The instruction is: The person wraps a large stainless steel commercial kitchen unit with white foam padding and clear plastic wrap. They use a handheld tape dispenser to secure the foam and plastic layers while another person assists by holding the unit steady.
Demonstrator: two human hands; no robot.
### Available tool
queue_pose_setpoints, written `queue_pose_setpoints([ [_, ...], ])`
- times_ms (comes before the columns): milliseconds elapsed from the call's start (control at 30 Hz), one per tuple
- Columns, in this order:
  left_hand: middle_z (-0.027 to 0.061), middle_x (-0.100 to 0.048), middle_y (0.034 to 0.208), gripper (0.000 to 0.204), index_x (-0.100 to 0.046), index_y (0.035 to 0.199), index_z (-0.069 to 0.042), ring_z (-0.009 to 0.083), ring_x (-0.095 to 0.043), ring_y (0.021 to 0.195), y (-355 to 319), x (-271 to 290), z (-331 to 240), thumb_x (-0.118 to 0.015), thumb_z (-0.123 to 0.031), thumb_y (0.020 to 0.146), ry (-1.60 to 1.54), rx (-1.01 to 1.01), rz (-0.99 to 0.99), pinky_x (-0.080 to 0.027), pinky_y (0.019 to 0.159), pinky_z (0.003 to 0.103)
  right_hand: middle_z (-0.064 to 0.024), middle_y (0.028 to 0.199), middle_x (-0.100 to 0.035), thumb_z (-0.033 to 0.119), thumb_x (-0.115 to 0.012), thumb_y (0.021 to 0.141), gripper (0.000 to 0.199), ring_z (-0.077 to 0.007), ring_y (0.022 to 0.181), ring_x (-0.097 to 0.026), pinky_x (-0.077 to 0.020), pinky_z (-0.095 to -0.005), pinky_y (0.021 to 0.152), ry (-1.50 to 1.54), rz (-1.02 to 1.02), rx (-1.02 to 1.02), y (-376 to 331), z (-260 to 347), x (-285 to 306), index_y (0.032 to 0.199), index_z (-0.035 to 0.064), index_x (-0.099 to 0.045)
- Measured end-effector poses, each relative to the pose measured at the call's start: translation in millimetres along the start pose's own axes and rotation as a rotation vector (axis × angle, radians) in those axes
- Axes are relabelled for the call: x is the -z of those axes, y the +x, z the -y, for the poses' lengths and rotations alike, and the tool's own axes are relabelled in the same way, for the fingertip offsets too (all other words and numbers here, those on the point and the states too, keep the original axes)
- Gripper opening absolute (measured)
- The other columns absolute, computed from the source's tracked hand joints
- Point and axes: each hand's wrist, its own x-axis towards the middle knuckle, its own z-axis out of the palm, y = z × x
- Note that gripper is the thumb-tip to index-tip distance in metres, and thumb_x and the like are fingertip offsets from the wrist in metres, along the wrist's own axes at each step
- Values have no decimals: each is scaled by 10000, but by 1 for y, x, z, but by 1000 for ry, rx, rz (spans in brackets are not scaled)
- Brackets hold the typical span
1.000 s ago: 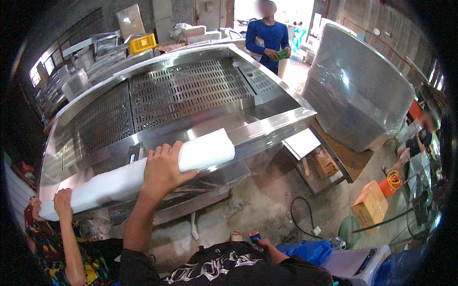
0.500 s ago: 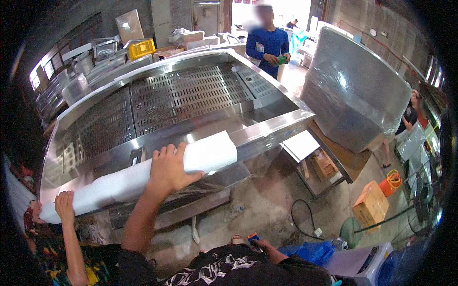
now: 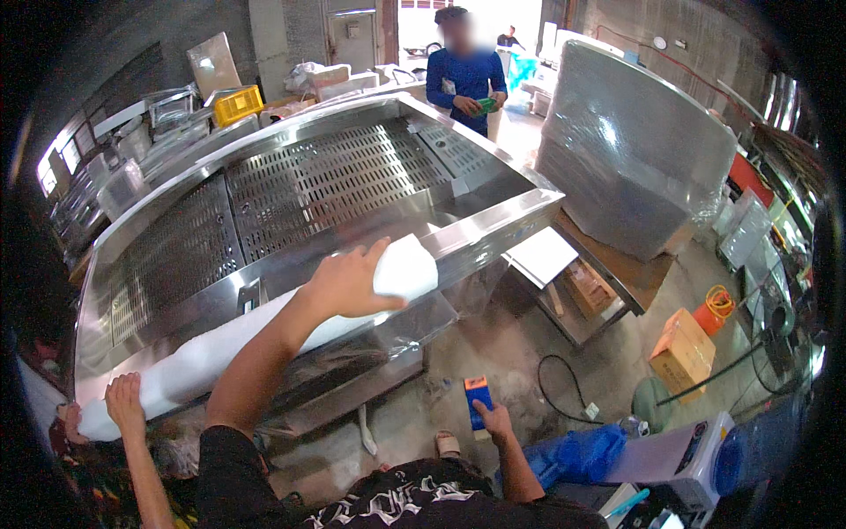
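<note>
A long white foam wrap (image 3: 203, 357) lies along the near edge of a large stainless-steel unit (image 3: 493, 225) with slotted panels. My left hand (image 3: 348, 280) grips it near its right end, fingers over the top and thumb down the front side. Low in front of me, apart from the unit, my right hand (image 3: 495, 421) holds a flat, oblong blue-and-orange thing (image 3: 478, 404) whose kind I cannot make out. At the left, a co-worker's hand (image 3: 125, 401) rests on the foam, and another hand (image 3: 72, 423) is at its left end.
A person in blue (image 3: 464, 79) stands behind the unit with something green. To the right are a wrapped panel (image 3: 630, 150), a low table (image 3: 643, 286), a cardboard box (image 3: 683, 353) and an orange gas cylinder (image 3: 712, 315). A black hose (image 3: 564, 370) loops across the floor.
My left hand has slid right along the foam toward its end. My right hand has moved forward, away from my body, bringing the blue-and-orange thing fully into sight. The view has shifted slightly.
</note>
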Motion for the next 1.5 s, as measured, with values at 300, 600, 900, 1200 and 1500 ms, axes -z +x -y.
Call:
queue_pose_setpoints([
  [300, 292, -589, 1373, 744, -631, 1335, 8, 442, -604, 1251, 25, -23, 26, -448, -644, 1027, -569, 81, -378, -481, 1056, 497, -59, 886, -701, 311, -763, 962, 378, -133, 731, -664, -561, -301, 662, 516, -66, 284, -119, 178, 6, 1103, -25, -664],
  [600, 173, -730, 1158, 698, -661, 1289, 13, 223, -674, 1050, 31, 0, 30, -542, -615, 1008, -1377, -264, -244, -540, 857, 328, -115, 990, -733, 350, -835, 881, 540, -159, 882, -681, -551, -327, 795, 72, -136, 870, -171, 359, 15, 1217, -25, -641],
  [900, 60, -735, 1060, 465, -716, 1200, -21, 99, -708, 893, 15, 17, 29, -700, -431, 981, -1599, -365, 114, -589, 779, 241, -183, 994, -749, 423, -846, 851, 631, -222, 872, -722, -564, -356, 803, -54, -125, 952, -158, 412, 9, 1225, -44, -643],
  [1200, 35, -734, 966, 315, -740, 1090, -36, 92, -707, 833, 10, 22, 34, -725, -332, 982, -1633, -191, 111, -595, 733, 245, -140, 983, -749, 390, -843, 863, 562, -177, 864, -701, -558, -340, 800, -6, -84, 885, -147, 412, 8, 1193, -31, -672],
  [1500, 28, -729, 929, 234, -763, 1069, -6, 79, -659, 813, 21, 26, 44, -708, -218, 989, -1313, -285, 3, -568, 729, 244, -93, 981, -726, 374, -826, 887, 526, -140, 873, -678, -550, -306, 794, 13, -10, 859, -135, 413, 13, 1172, -36, -661],
])
